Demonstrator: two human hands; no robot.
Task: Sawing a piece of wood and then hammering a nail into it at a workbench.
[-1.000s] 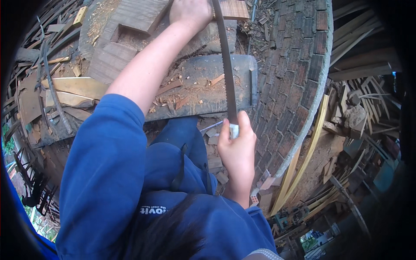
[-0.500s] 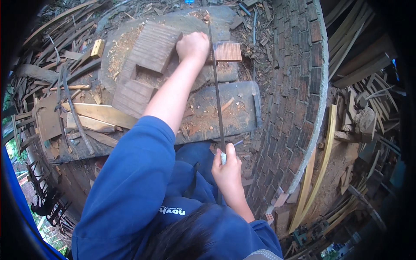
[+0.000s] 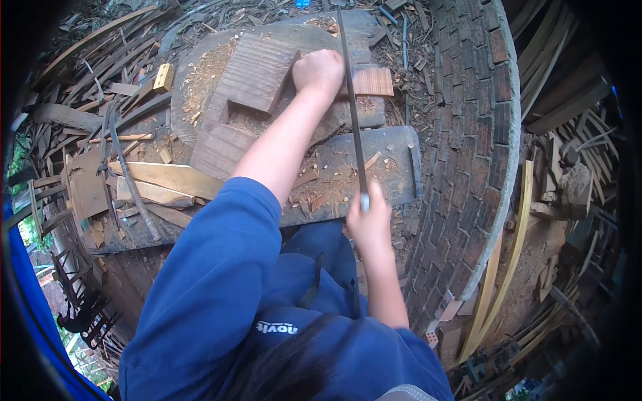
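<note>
My right hand (image 3: 370,220) grips the pale handle of a handsaw (image 3: 355,120), whose long narrow blade points away from me. The blade lies across a small reddish, grooved piece of wood (image 3: 372,81), just right of my left hand (image 3: 319,72). That hand is closed in a fist on the wood's left part, so its fingers and the wood under them are hidden. Beside the fist sits a large notched wooden block (image 3: 251,73) with a ridged top. Whether the saw's teeth are sunk in the wood cannot be made out.
A worn, sawdust-strewn board (image 3: 394,144) lies under the work. Pale offcuts (image 3: 160,175) and a thin stick (image 3: 124,167) are at the left. A brick wall (image 3: 471,127) curves along the right, with long yellowish strips (image 3: 511,254) beyond it.
The saw and my right hand have moved forward, away from me. My left hand stays on the wood. The whole view has shifted slightly, so things appear further right.
</note>
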